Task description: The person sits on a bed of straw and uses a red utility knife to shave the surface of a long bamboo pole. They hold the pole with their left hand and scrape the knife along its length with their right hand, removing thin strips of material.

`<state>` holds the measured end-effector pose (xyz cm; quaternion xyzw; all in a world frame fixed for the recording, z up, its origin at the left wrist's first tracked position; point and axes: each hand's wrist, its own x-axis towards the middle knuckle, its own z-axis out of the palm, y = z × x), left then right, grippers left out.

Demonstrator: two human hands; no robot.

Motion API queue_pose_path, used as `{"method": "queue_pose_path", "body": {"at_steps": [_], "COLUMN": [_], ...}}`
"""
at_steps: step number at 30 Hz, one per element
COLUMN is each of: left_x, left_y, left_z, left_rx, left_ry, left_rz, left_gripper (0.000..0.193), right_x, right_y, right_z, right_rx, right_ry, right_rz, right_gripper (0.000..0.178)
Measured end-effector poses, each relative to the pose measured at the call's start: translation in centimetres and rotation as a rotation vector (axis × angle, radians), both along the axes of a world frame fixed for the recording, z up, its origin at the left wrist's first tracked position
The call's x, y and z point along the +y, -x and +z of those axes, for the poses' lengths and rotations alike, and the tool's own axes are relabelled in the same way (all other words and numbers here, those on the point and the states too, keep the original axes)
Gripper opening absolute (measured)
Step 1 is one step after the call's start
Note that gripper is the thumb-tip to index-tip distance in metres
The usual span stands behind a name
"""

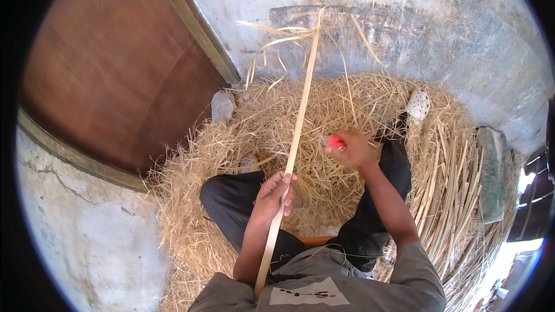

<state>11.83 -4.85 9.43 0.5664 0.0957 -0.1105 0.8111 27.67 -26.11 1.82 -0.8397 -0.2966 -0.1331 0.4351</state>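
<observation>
My left hand [273, 197] is closed round a long, pale bamboo strip [302, 112], which slants from my chest up toward the wall. At the strip's far tip, thin curled shavings [289, 36] hang off to the left. My right hand [357, 151] is held to the right of the strip, apart from it, with its fingers wrapped round a small red-handled tool [336, 141]. Motion blurs this hand, and the tool's working end is hard to make out; it points toward the strip.
Shredded bamboo shavings [214, 144] cover the ground around my bent legs. On the right lies a pile of long bamboo strips [448, 188], beside a greenish block [491, 173]. A brown door [121, 63] stands at the left, and a stained wall [416, 29] rises ahead.
</observation>
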Motion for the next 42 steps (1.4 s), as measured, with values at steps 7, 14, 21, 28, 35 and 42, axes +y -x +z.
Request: {"method": "queue_pose_path", "body": {"at_steps": [7,14,21,28,35,42], "left_x": [-0.7,-1.7,-2.3,-1.7,-2.0,-1.8], "left_y": [1.1,2.2,2.3,3.1,5.4,7.1], "left_z": [-1.5,-1.1,-0.9,-1.5,-2.3,-2.3], "left_rx": [0.047,0.043,0.038,0.043,0.073,0.020], "left_ry": [-0.112,-0.194,-0.231,-0.200,-0.071,-0.111], "left_rz": [-0.031,-0.042,-0.059,-0.059,-0.133,-0.184], "left_gripper": [0.024,0.024,0.025,0.026,0.020,0.024], "right_x": [4.3,3.8,3.0,3.2,1.0,-1.3], "right_y": [3.2,1.8,0.0,-1.6,-5.3,-8.5], "right_z": [-1.6,-2.7,-4.2,-4.2,-3.4,0.0], "right_rx": [-0.232,-0.135,-0.397,-0.358,-0.189,-0.090], "right_ry": [0.179,0.151,0.142,0.140,0.246,0.202], "right_rz": [0.074,-0.090,-0.041,-0.114,-0.286,-0.330], "right_gripper": [0.062,0.062,0.068,0.067,0.061,0.062]}}
